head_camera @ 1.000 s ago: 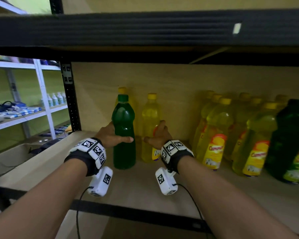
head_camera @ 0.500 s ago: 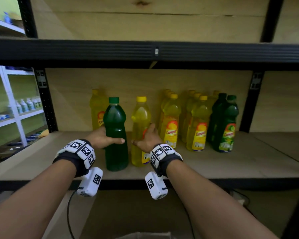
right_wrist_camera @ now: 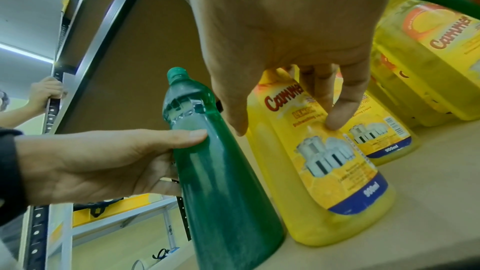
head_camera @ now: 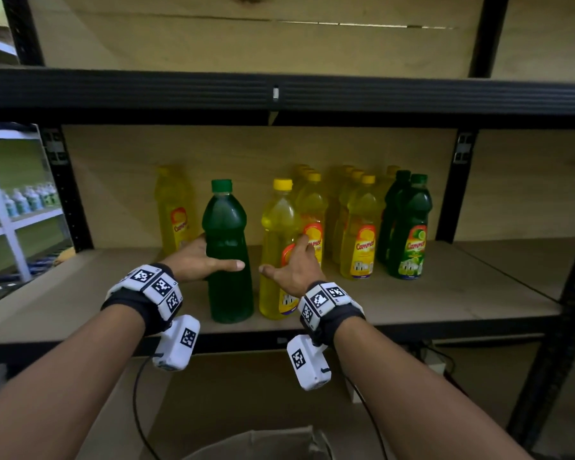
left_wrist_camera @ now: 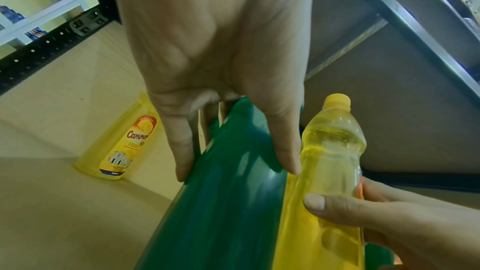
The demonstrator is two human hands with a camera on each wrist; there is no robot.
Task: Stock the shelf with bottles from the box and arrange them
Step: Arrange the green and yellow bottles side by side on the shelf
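left grip: left hand (head_camera: 196, 260) is wrapped round the middle of the green bottle (head_camera: 228, 257), thumb across the front, fingers (left_wrist_camera: 182, 151) curled round its far side. So it's holding that bottle, which stands upright on the shelf (head_camera: 445, 293).
right grip: right hand (head_camera: 292, 267) is on the yellow bottle (head_camera: 278, 254) touching the green bottle's right side; fingertips (right_wrist_camera: 337, 118) press the label and the thumb comes round the front, so it's gripping, though fairly loosely from what I can see.
where the bottles are: both sit near the shelf's front edge, well forward of everything else.
neighbours: a lone yellow one (head_camera: 173, 210) stands behind and left of the green bottle; the yellow rows (head_camera: 359, 227) start just right of it, with the green pair (head_camera: 409, 227) beyond those.
box: just a flap (head_camera: 263, 443) showing below the green bottle, under the shelf.
how I'd do it: looks like placing or lining up. Slide, don't lift; keep the hold low so tall bottles don't tip, and push each one back into its colour group with labels facing out.
watch out: the yellow bottle's label side already sits close to the front yellow row, so ease it in to avoid knocking that row.
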